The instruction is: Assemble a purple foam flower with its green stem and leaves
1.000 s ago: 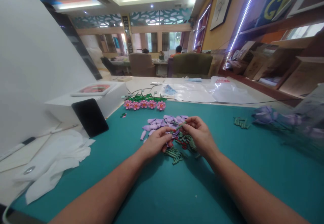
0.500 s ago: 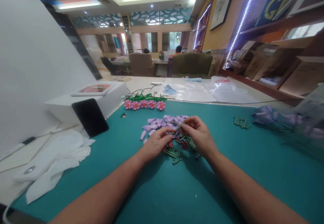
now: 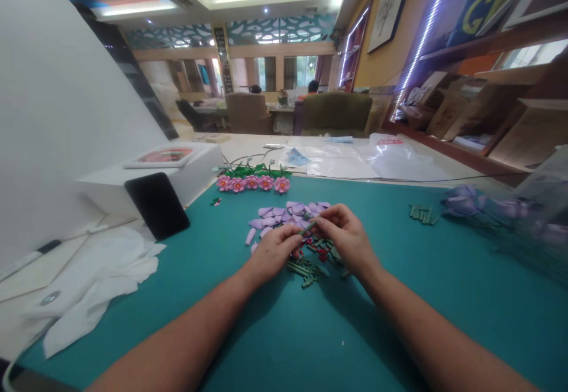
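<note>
Between my two hands is a short green stem piece (image 3: 307,227). My right hand (image 3: 344,235) is closed on its upper end, fingertips pinched. My left hand (image 3: 276,250) is pinched at its lower end; whether a second small part sits in those fingers is hidden. Behind the hands lie many purple petal pieces (image 3: 268,221) in a loose pile. Under and between the hands are small red pieces (image 3: 321,253) and a heap of green stem and leaf pieces (image 3: 304,269), partly covered by my fingers.
Pink flowers (image 3: 252,183) stand in a row at the mat's back edge. A black tablet or phone (image 3: 157,206) leans against a white box at left, near crumpled white tissue (image 3: 106,285). At right are short green pieces (image 3: 423,214) and purple flowers (image 3: 464,201).
My right hand has moved slightly left and down, bringing the green stem piece closer to my left fingertips. The left hand has barely moved.
</note>
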